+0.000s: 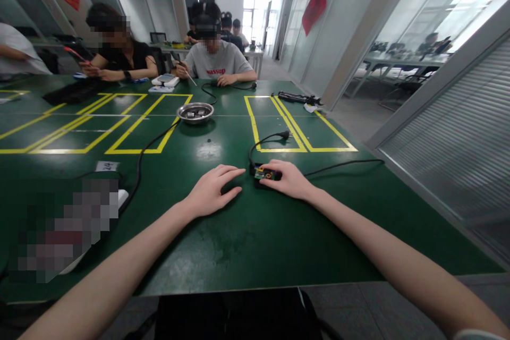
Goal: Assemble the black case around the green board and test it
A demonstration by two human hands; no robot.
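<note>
Across the green counter [223, 260] I have the right hand's [287, 178] grip narrowed on a small green circuit board [263, 173] in a black housing [261, 184], thumb and fingertips on opposite sides, seemingly to keep it from sliding. Just left of it, the left hand [213, 189] has its grip wide and empty, likely kept close for support. A black cord [252, 150] curls from the housing's left end to a plug [285, 135]. Farther off, a steel bowl [195, 120] holds loose metal parts [196, 115], its rim presumably stopping them from rolling away.
</note>
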